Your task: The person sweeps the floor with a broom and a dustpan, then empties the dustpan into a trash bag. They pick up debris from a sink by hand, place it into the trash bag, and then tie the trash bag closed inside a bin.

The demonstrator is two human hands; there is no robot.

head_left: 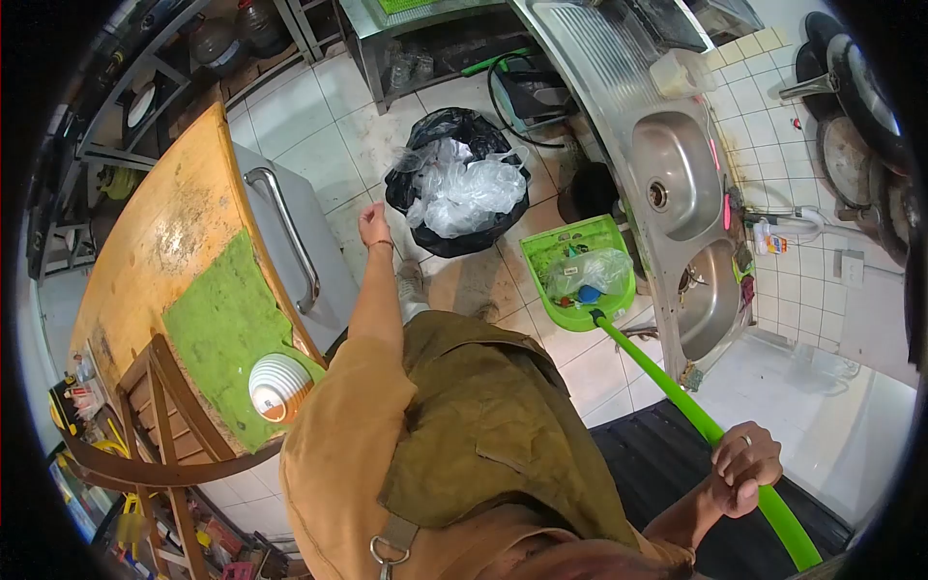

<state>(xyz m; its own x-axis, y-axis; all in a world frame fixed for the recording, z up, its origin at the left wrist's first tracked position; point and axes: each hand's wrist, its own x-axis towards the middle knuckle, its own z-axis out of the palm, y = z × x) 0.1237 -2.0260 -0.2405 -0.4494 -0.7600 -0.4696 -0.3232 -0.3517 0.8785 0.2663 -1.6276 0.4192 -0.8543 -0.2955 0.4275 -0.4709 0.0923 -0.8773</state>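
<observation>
My right hand [745, 468] is wrapped round the long green handle [677, 395] of a dustpan. At the handle's far end, the green dustpan [565, 314] is over the tiled floor beside the sink unit, with a crumpled clear plastic bag [604, 271], a small blue piece and other litter in it. My left hand [374, 224] is stretched forward with its fingers curled, and nothing shows in them. Just beyond it stands a bin lined with a black garbage bag [454, 242], heaped with crumpled clear plastic [471, 193].
A steel double sink [677, 208] runs along the right. On the left, a wooden-topped counter [159, 208] holds a green cloth [217, 329] and a ribbed white bowl [280, 385]. A wooden chair [159, 387] stands by it. A dark mat [667, 464] lies at lower right.
</observation>
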